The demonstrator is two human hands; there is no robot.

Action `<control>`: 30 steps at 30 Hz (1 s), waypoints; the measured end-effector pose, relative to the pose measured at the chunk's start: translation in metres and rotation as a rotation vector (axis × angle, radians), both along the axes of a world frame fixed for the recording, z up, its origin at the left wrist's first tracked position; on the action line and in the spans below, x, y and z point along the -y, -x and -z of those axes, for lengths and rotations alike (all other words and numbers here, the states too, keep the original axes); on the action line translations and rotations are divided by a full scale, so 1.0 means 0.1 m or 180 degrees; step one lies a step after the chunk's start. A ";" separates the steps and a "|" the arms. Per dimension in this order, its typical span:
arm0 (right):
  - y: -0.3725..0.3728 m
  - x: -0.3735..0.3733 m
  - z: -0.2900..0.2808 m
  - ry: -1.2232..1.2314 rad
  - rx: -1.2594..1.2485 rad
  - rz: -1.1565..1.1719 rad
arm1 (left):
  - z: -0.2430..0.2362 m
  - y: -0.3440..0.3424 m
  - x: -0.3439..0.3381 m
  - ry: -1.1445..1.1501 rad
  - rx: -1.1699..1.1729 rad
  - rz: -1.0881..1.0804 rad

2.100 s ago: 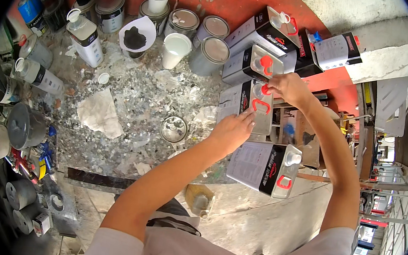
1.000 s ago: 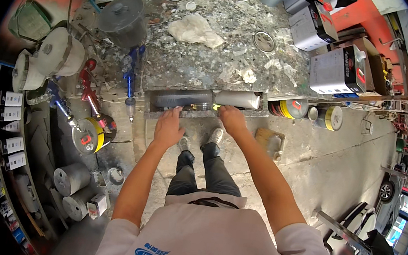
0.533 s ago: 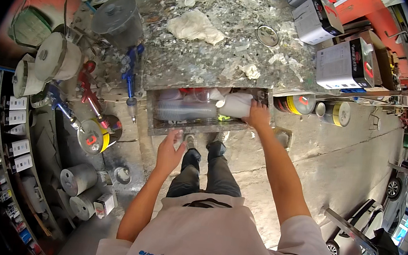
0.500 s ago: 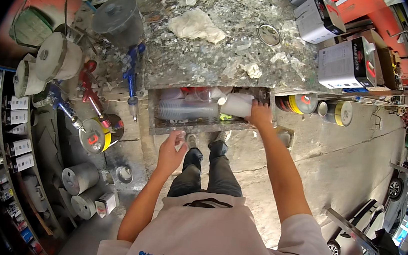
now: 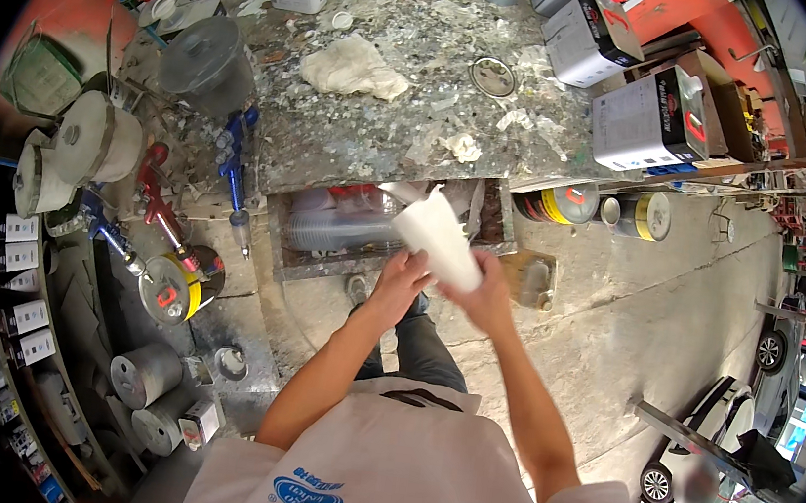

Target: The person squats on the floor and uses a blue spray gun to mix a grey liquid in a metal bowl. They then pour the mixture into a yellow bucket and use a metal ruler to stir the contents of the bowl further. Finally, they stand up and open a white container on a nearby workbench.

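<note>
Above the open drawer's front edge I hold a white tapered paper bundle (image 5: 436,238), tilted and slightly blurred; its exact kind cannot be told. My right hand (image 5: 485,299) wraps round its lower end. Fingers of my left hand (image 5: 401,283) close on its lower left side, fingertips partly hidden. Just beyond both hands is the wooden drawer (image 5: 322,264), pulled out from under the workbench. Inside it lies a stack of clear plastic cups (image 5: 338,232) on its side, with red and white items behind.
The paint-spattered workbench (image 5: 376,139) carries a crumpled cloth (image 5: 354,67), a round lid (image 5: 492,77) and metal cans (image 5: 651,121). Spray guns (image 5: 235,158) hang at the left, near a grey tub (image 5: 208,60). Paint tins (image 5: 568,203) stand right of the drawer.
My right hand has lifted the white bundle out of the drawer and brought it toward me. My left hand has moved right and up to meet it. The view has shifted slightly.
</note>
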State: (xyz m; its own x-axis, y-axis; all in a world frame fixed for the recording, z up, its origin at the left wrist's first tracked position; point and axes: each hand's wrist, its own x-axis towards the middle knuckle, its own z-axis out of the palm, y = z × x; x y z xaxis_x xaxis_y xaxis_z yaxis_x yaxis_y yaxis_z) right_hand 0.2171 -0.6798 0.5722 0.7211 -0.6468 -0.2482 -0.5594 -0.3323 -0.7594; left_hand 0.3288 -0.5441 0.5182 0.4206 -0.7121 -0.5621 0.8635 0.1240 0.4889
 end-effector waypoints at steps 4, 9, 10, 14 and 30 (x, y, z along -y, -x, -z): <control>0.06 -0.25 -0.18 -0.1524 0.1168 0.1120 | -0.13 -0.04 0.15 0.0456 -0.0511 -0.0142; 0.01 -0.03 -0.46 -0.1801 0.0717 0.1051 | -0.14 -0.08 0.21 0.0753 -0.0522 0.0006; 0.00 -0.01 -0.52 -0.1993 0.0885 0.1182 | -0.10 -0.09 0.20 0.0829 -0.0564 -0.0032; 0.07 0.04 -0.87 -0.3311 0.2183 0.1165 | -0.34 -0.08 0.28 0.1658 -0.0626 0.0387; 0.22 0.67 -0.99 0.0953 0.0859 0.0849 | -0.46 -0.10 0.40 0.1405 -0.0857 0.0656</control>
